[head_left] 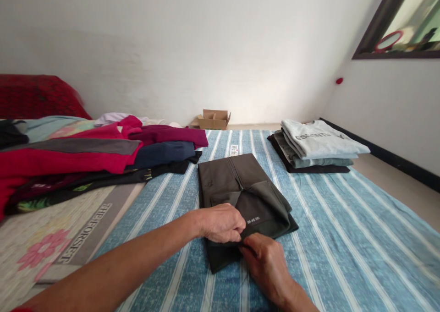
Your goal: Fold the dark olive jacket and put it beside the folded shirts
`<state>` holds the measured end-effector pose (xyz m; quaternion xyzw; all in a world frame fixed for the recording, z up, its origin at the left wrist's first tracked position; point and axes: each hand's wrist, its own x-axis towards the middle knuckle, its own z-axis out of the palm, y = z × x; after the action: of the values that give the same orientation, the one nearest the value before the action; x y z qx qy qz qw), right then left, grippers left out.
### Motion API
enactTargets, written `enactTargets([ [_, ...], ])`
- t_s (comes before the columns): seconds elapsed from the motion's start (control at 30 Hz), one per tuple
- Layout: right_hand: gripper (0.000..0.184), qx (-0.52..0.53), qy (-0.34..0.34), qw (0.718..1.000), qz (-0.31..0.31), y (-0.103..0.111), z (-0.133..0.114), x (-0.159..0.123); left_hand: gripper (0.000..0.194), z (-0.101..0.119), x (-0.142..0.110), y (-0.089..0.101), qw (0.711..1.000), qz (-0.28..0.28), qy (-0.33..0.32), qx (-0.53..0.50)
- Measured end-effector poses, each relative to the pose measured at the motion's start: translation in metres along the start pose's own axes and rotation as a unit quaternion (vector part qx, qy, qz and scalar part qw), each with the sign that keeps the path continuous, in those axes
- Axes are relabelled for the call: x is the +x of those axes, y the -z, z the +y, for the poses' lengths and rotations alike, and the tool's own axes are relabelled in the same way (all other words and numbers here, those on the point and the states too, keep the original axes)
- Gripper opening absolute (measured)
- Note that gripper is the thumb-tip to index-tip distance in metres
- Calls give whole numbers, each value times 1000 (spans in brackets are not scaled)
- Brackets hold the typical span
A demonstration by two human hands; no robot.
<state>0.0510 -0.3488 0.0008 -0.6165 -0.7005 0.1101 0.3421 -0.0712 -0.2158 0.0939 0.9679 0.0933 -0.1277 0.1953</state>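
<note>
A dark grey zip-up jacket (220,177) lies folded into a rough rectangle on the blue striped bed sheet (319,238). Its zipper runs down from the far edge and stops partway, where the collar falls open and shows small white print inside. My left hand (223,222) is closed on the near edge of the jacket, fingers curled under. Just right of it, my right hand (266,261) pinches the same edge between thumb and fingers. The two hands almost touch. A dark flap of the jacket sticks out below my left hand.
On the right sits a stack of folded clothes (323,140), a light grey printed shirt on top. Loose clothes (99,151) in red, maroon, navy and black are heaped on the left, over a floral cover (44,248). A cardboard box (213,119) stands by the wall.
</note>
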Motion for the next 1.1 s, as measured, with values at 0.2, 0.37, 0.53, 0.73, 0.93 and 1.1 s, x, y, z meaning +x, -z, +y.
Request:
enactTargets([
  [0.2, 10, -70, 28, 997, 26, 11, -11, 6, 19, 4, 1, 3, 1000, 3, 8, -4],
  [0.37, 11, 12, -6, 1000, 9, 8, -11, 11, 18, 3, 2, 3, 999, 1, 23, -24],
  [0.53, 13, 54, -3, 999, 9, 6, -7, 13, 7, 11, -19, -4, 988, 136, 46, -64],
  [0.73, 15, 91, 3, 996, 12, 9, -6, 13, 8, 45, -63, -54, 801, 397, 345, -287],
  [0.93, 14, 124, 10, 992, 8, 11, -5, 13, 43, 74, -59, -90, 557, 396, 383, -622],
  [1.1, 13, 141, 19, 990, 7, 12, -3, 12, 48, 78, -40, -98, 457, 440, 367, -681],
])
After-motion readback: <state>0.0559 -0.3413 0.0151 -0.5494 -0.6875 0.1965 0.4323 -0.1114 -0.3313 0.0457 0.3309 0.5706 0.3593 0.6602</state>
